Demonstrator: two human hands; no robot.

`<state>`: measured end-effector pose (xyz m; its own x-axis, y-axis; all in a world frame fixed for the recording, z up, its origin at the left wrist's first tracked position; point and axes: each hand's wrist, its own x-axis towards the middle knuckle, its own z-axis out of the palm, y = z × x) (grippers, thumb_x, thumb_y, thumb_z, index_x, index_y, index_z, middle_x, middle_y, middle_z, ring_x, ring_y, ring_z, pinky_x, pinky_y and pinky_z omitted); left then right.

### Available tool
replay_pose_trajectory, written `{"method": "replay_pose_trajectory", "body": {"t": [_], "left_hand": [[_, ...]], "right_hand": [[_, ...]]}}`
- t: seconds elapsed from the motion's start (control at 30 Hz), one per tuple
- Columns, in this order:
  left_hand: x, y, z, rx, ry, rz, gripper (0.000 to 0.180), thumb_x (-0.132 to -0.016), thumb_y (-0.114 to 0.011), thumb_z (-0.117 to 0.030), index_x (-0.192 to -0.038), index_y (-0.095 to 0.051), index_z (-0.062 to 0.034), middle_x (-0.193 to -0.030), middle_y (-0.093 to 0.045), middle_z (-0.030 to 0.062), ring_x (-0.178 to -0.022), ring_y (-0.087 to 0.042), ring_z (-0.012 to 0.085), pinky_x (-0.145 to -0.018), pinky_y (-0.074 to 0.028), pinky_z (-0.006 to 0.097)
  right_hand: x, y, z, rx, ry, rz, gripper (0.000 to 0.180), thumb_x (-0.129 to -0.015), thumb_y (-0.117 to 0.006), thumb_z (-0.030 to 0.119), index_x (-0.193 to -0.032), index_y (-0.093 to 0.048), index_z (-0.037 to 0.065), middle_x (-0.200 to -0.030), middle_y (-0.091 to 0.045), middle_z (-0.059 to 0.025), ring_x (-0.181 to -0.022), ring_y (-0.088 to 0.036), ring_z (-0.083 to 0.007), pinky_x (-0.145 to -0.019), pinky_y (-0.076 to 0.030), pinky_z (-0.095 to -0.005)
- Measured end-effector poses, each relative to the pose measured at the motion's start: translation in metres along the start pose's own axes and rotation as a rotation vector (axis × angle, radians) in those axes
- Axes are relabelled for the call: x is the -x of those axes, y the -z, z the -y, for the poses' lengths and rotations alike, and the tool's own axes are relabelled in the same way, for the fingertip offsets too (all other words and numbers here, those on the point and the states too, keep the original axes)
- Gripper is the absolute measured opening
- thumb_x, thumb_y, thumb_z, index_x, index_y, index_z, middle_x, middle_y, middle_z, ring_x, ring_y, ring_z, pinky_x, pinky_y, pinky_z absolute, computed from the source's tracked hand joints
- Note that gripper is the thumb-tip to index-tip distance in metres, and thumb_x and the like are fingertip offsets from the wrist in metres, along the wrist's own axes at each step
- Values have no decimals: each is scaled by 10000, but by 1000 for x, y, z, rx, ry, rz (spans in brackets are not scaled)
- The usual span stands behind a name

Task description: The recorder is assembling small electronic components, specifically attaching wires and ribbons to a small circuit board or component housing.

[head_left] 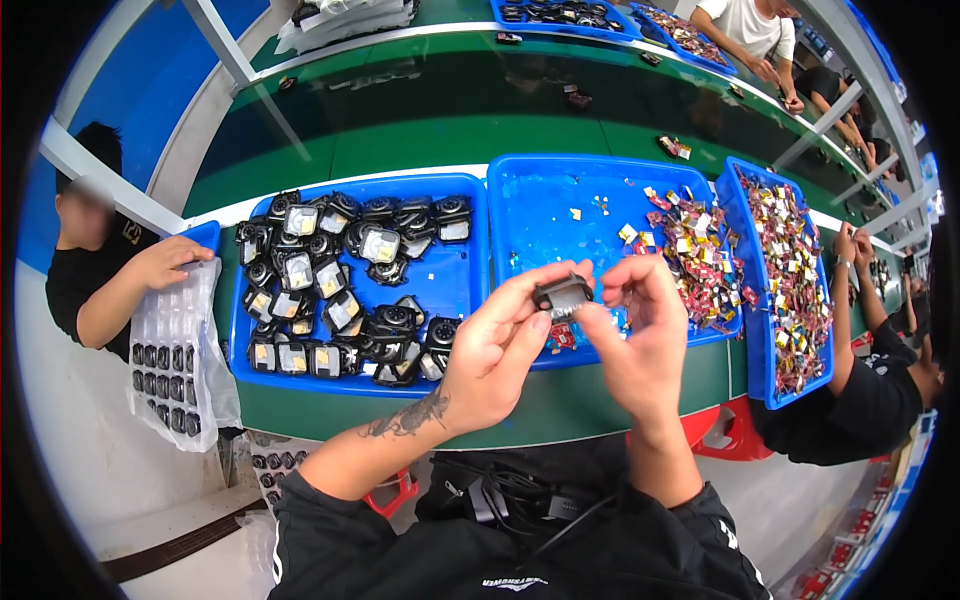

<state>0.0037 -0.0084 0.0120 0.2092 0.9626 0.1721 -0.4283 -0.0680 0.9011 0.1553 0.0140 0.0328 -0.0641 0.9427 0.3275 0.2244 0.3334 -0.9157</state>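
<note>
- Green flat bench (290,408), mid-frame.
- Blue rectangular plastic tray (455,280), ctr-left: piled w/ black watch-shaped cases (380,245); can't tell done vs. to-do.
- Second blue plastic tray (545,215), ctr-right: small red-and-yellow parts (690,250) bunched R, plenty left.
- R hand (645,335), ctr-right: half-curled by held case; can't tell if pinching anything.
- L hand (490,350), ctr: thumb + fingers closed on held case.
- Held case (567,296), black, grey-faced, frame ctr: prob. mid-work.
</note>
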Motion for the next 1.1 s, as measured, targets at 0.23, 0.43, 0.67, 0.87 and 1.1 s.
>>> {"method": "replay_pose_trajectory", "body": {"t": [0.23,0.43,0.67,0.87,1.1], "left_hand": [[-6,2,-3,91,-88,-96,440,-952,-403,36,-1389,-352,23,-1396,-446,231,-1295,-466,302,-1085,-383,421],[-6,13,-19,-804,-323,159,368,-839,-525,128,-1153,-654,-15,-1288,-539,213,-1162,-584,315,-959,-493,367],[-6,8,-17,-886,-266,104,277,-825,-628,72,-1078,-696,-19,-1155,-634,159,-1026,-657,245,-840,-550,307],[-3,8,-5,67,452,39,220,-944,-551,-28,-1117,-639,76,-1129,-646,165,-982,-659,209,-843,-574,312],[-1,3,2,-87,237,37,338,-946,-542,-3,-1281,-544,42,-1221,-607,132,-1047,-621,162,-905,-528,284]], "right_hand": [[17,13,-11,-470,-341,205,157,-859,-645,-67,-1007,-598,-45,-945,-648,-84,-874,-634,-111,-774,-533,-225],[14,23,-3,-517,-368,173,88,-875,-642,-36,-960,-623,-50,-914,-656,-92,-850,-641,-111,-741,-538,-223],[13,30,4,-24,-63,176,66,-849,-643,-50,-901,-608,-32,-896,-617,-82,-804,-601,-119,-686,-520,-239],[16,31,4,100,63,216,129,-815,-669,-65,-909,-595,-18,-883,-613,-102,-769,-622,-152,-652,-524,-260],[20,18,-1,-88,-121,125,312,-825,-671,-70,-1081,-507,-2,-915,-619,-52,-830,-605,-82,-716,-488,-207]]}}
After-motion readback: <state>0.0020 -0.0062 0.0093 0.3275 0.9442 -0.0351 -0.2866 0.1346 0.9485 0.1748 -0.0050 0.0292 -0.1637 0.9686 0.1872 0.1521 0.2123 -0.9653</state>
